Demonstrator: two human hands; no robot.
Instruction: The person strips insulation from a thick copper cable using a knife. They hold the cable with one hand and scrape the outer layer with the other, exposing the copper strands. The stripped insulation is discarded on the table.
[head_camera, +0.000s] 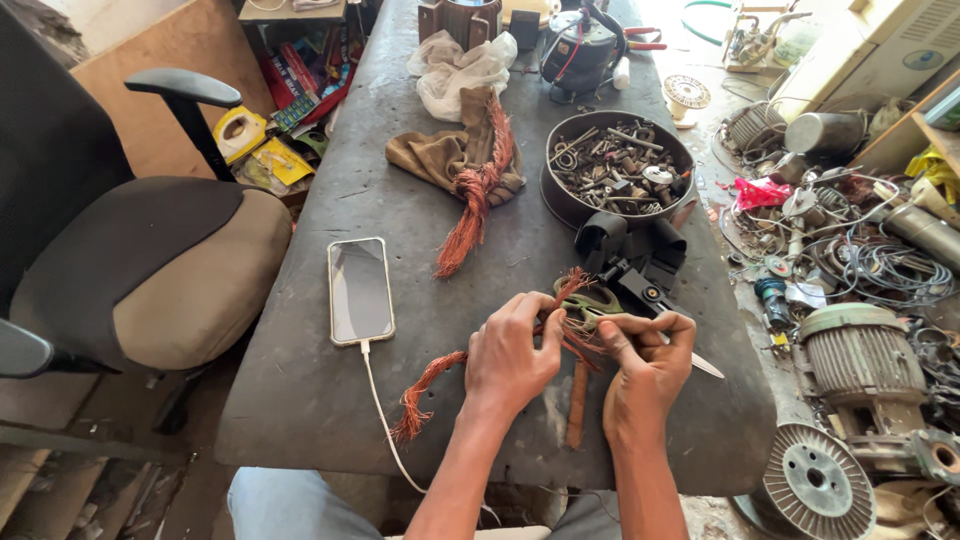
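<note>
so the copper wire bundle (455, 375) lies across the near edge of the dark workbench (330, 400), one end pinched between both hands. left hand (512, 355) and right hand (650, 365) both have fingers closed on the strands. green-handled scissors (590, 300) sit just behind, phone (360, 290) to the left, bowl of bolts (618, 170) further back.

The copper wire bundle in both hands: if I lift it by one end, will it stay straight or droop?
The copper wire bundle would probably droop: it already curves across the table between the left hand and its frayed tail. Loose strands splay near the right hand, so it may snag or shed. It looks fairly light.
</note>
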